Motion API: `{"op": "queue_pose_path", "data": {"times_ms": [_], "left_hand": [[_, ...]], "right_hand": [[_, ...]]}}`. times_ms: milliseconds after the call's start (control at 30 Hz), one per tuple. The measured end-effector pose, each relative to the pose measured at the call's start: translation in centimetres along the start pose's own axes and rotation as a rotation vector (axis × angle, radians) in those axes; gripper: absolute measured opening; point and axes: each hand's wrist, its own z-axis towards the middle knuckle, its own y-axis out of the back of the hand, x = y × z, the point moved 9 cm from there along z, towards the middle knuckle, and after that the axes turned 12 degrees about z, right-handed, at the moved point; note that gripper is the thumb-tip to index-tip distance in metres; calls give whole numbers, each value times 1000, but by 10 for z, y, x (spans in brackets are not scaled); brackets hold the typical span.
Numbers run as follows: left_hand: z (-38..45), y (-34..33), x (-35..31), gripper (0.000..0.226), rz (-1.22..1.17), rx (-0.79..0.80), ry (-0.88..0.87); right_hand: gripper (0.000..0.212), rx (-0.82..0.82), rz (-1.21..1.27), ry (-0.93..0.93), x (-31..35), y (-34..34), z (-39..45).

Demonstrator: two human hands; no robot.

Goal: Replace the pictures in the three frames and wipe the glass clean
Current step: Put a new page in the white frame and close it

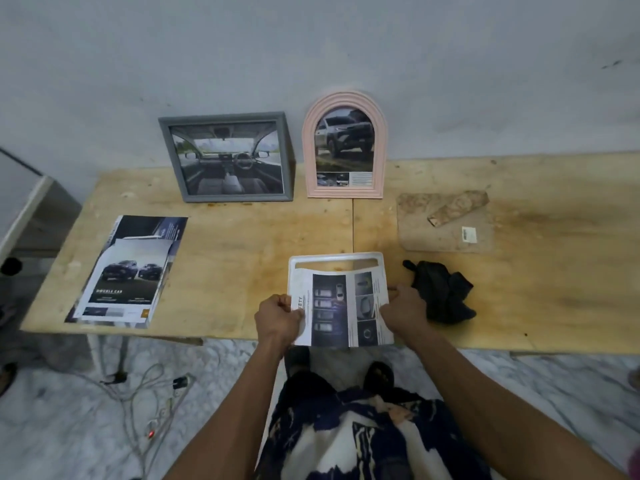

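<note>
We are pinching the printed car brochure page [341,308] by its side edges, left hand [278,318] and right hand [403,311], over the flat white plastic frame [334,259] at the plywood table's [242,244] near edge. A crumpled black cloth [443,292] is lying just right; bare table is stretching left toward the stacked brochures [128,271], with the grey rectangular frame [227,155] and pink arched frame [344,145] leaning against the wall.

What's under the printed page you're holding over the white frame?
The white frame lies flat on the table beneath the printed page, held by left hand and right hand. Only its far edge shows; whether glass sits inside is covered.
</note>
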Motion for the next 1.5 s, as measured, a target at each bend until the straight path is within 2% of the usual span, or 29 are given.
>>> {"op": "queue_pose_path", "data": {"times_ms": [100, 267, 467, 633, 800, 867, 1000, 1067, 1133, 1267, 1367, 1500], "left_hand": [[7, 2, -12, 15, 107, -4, -46], [16, -1, -26, 35, 258, 5, -133], [25, -5, -35, 25, 366, 22, -208], [31, -12, -36, 54, 483, 24, -223], [36, -11, -30, 61, 493, 20, -215], [39, -12, -29, 59, 445, 39, -224], [44, -9, -36, 37, 371, 47, -270], [48, -7, -38, 36, 355, 47, -289], [51, -7, -39, 42, 370, 46, -311], [51, -18, -38, 80, 494, 106, -373], [52, -28, -35, 82, 633, 155, -402], [50, -31, -35, 84, 690, 177, -403]], "right_hand": [[40, -45, -7, -19, 0, 4, 5], [34, -67, -26, -57, -6, 2, 21], [30, -96, -76, -45, 1, -1, 32], [30, -110, -94, -17, 9, -3, 33], [20, -111, -130, 66, 13, -5, 33], [26, -98, -119, 79, 9, -8, 35], [54, -69, -100, 75, 3, -16, 32], [63, -37, -132, 74, 0, -22, 30], [64, 4, -174, 78, -4, -29, 29], [67, 31, -234, 90, -8, -35, 26], [72, 65, -305, 76, -8, -36, 26], [75, 90, -321, 81, -7, -36, 27]]}}
